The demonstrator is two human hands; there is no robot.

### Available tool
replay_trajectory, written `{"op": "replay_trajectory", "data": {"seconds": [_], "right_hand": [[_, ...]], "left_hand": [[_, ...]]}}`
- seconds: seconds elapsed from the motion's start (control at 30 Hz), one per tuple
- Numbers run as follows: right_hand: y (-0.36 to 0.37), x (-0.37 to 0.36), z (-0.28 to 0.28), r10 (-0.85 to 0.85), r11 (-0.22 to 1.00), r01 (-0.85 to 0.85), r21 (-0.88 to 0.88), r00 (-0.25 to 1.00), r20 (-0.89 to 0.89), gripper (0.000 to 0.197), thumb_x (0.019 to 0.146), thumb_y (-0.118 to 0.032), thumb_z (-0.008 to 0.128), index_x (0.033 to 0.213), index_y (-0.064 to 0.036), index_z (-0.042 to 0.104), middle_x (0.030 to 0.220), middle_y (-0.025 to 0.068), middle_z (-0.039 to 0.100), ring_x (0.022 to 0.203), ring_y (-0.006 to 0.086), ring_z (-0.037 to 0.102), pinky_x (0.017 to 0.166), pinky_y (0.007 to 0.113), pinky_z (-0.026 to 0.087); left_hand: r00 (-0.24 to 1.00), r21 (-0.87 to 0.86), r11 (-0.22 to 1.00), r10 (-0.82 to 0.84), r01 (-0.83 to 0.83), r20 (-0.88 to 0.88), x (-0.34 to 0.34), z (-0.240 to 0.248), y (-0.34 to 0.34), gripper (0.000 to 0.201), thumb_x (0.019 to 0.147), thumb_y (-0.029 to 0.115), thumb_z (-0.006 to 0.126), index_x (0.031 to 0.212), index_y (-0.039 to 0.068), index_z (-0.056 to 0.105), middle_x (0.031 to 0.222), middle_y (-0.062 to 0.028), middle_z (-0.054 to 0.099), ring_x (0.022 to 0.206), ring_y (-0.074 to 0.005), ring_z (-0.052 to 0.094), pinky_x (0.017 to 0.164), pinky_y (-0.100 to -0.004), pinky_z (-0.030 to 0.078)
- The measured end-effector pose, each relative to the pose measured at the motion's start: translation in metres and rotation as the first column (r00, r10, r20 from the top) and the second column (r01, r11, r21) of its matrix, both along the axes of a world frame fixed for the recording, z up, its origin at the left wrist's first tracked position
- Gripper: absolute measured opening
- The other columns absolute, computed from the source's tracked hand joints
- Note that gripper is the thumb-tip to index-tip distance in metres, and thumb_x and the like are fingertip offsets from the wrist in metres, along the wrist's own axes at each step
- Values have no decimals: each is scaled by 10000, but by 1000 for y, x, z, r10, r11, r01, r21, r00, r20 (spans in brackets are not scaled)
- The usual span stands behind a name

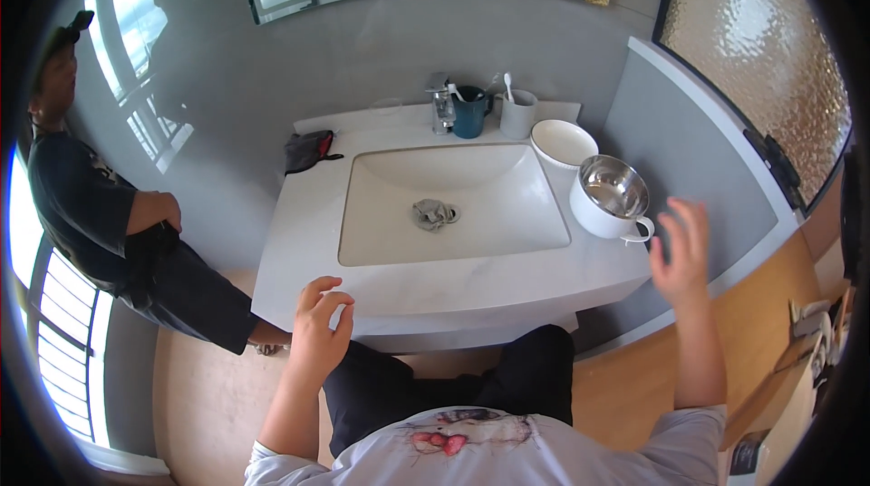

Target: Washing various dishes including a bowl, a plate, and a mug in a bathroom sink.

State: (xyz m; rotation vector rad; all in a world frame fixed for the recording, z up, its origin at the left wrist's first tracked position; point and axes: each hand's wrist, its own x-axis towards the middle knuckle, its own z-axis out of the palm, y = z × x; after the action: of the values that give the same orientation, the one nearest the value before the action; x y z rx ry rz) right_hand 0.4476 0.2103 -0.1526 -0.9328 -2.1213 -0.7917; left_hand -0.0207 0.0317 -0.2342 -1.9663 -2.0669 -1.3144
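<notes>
Sink (507, 225): crumpled grey cloth (433, 214) inside. Grey cup (517, 116): toothbrush (508, 84) in it. Steel-lined pot (594, 214) stands on counter (294, 214), beside bowl (563, 145); its handle (649, 233) is just left of right hand (681, 258), fingers parted, half-curled; contact unclear. Left hand (317, 330), near counter's front edge: fingers loosely bent.

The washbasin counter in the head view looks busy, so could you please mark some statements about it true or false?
1. A grey cloth lies in the basin. True.
2. The left hand holds a toothbrush. False: it is empty.
3. The teal mug stands left of the grey cup. True.
4. The white bowl sits inside the basin. False: it stands on the counter, beside the basin.
5. The white pot is nearer the right hand than the left. True.
</notes>
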Motion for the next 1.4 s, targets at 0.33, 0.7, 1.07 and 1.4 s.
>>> {"op": "replay_trajectory", "data": {"seconds": [0.33,0.7,1.07,1.4], "right_hand": [[42,-12,-76,-140,976,52,-213,895,-423,584,747,1,686,1281,-45,456,1354,202,429,1196,398,453,1017,463,392],[89,16,-145,-226,796,-511,-325,249,-942,312,904,-41,602,1209,-9,544,1122,66,590,995,132,562,885,255,453],[90,16,-157,-140,813,-521,-260,259,-956,141,958,-147,602,1016,-19,598,938,13,628,877,75,559,811,219,427],[88,28,-156,-159,751,-611,-251,202,-967,138,924,-128,645,1004,-28,595,984,31,632,923,78,564,821,226,440]], "left_hand": [[989,63,998,13,-3,-149,15,-1,20,125,754,-47,645,855,24,634,1182,-175,553,1114,-380,526,921,-437,461],[980,-31,983,175,-179,-92,-15,-18,-13,72,792,-26,645,842,23,630,1204,-163,560,1119,-373,542,920,-411,461],[990,-34,999,35,-40,-137,-5,-10,30,111,782,30,668,885,41,630,1213,-155,550,1127,-374,525,929,-429,452],[953,-287,915,-303,283,-27,7,2,147,138,815,132,672,926,58,637,1150,-136,583,981,-307,587,851,-401,482]]}}
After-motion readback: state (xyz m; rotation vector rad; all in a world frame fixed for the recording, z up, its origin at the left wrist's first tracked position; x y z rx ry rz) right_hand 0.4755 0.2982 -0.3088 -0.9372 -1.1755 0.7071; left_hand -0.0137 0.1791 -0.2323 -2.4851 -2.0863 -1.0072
